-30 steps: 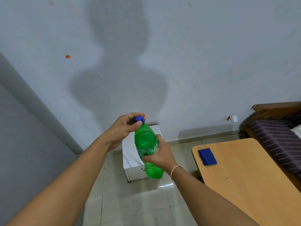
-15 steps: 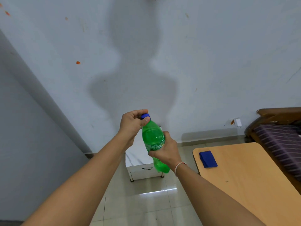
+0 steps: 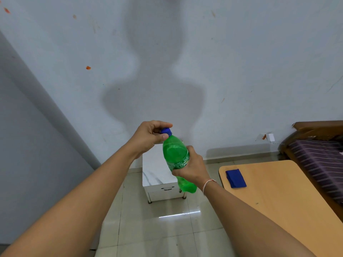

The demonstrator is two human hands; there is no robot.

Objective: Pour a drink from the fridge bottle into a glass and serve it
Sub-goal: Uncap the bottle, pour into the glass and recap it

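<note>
Head view: bottle (image 3: 176,156) held beside table (image 3: 278,197) edge.

- The right hand (image 3: 192,168) covers the middle of the green bottle (image 3: 175,154), hiding most of its label.
- The left hand's fingers (image 3: 163,125) hide part of the blue cap (image 3: 166,131).
- The desk (image 3: 278,197) and the bed (image 3: 319,156) are cut off by the right edge.

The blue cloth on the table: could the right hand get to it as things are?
Probably not yet: the right hand is wrapped around the green bottle. The blue cloth lies uncovered on the wooden table, nothing blocking it.
</note>
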